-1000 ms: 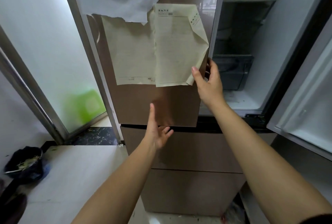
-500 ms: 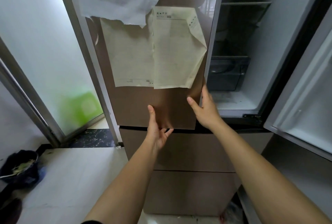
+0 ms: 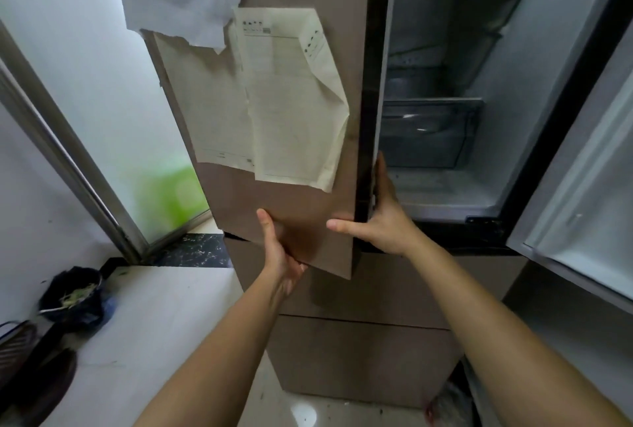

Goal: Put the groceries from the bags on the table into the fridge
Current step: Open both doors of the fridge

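Note:
The brown left fridge door (image 3: pixel 236 200) stands partly swung out, with yellowed papers (image 3: pixel 291 101) stuck on its face. My left hand (image 3: pixel 279 255) grips the door's bottom edge, thumb on the front and fingers curled underneath. My right hand (image 3: pixel 382 217) holds the door's inner edge, thumb across the front and fingers behind it. The fridge compartment (image 3: pixel 445 187) behind shows a bare white floor, a dark clear drawer (image 3: pixel 428 132) and a shelf above. No groceries or bags are in view.
The right fridge door (image 3: pixel 582 221) hangs wide open at the right. Brown lower drawers (image 3: pixel 359 300) sit shut beneath. A frosted sliding door (image 3: pixel 102 111) is at the left, and a black-bagged bin (image 3: pixel 73 296) stands on the pale floor.
The left fridge door has swung outward. My right hand slid down its inner edge to the lower corner, and my left hand rose to take the bottom edge.

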A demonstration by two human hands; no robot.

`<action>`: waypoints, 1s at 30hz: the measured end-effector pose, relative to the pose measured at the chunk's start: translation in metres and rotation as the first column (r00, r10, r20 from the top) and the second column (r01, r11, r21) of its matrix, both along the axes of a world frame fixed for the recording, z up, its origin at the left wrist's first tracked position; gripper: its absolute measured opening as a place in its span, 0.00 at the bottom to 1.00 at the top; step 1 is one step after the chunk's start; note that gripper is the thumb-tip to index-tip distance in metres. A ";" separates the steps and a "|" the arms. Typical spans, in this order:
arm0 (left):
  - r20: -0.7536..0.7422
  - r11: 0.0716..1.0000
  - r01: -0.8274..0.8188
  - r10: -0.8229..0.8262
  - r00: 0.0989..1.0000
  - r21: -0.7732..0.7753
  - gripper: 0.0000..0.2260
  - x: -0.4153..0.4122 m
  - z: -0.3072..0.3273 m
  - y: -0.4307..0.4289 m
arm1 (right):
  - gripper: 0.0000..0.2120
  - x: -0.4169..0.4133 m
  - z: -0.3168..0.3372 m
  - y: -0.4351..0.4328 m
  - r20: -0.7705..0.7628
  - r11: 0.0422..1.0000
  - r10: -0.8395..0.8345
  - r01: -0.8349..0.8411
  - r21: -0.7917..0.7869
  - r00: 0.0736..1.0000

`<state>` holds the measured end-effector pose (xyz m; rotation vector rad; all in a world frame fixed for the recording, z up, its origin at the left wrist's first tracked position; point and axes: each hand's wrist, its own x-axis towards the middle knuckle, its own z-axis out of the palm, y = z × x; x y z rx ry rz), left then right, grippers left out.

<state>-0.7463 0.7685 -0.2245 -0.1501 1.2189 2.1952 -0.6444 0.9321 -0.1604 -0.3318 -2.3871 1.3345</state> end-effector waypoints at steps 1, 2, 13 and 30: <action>0.001 1.000 0.015 -0.015 1.000 -0.010 0.49 0.003 0.001 -0.007 | 0.70 0.002 -0.004 -0.008 -0.011 1.000 0.013 -0.013 0.007 1.000; -0.001 0.999 0.026 -0.026 1.000 -0.029 0.49 0.006 0.002 -0.014 | 0.70 0.004 -0.008 -0.017 -0.041 1.000 0.001 -0.001 0.014 0.999; -0.012 0.975 -0.012 0.009 1.000 -0.220 0.43 0.050 0.038 -0.070 | 0.57 0.036 -0.014 -0.060 -0.215 0.979 -0.173 0.143 -0.146 0.961; -0.679 0.766 -0.524 0.160 0.717 -0.372 0.29 0.091 0.075 -0.228 | 0.24 0.012 -0.051 -0.228 -0.509 0.772 -0.022 0.339 0.538 0.860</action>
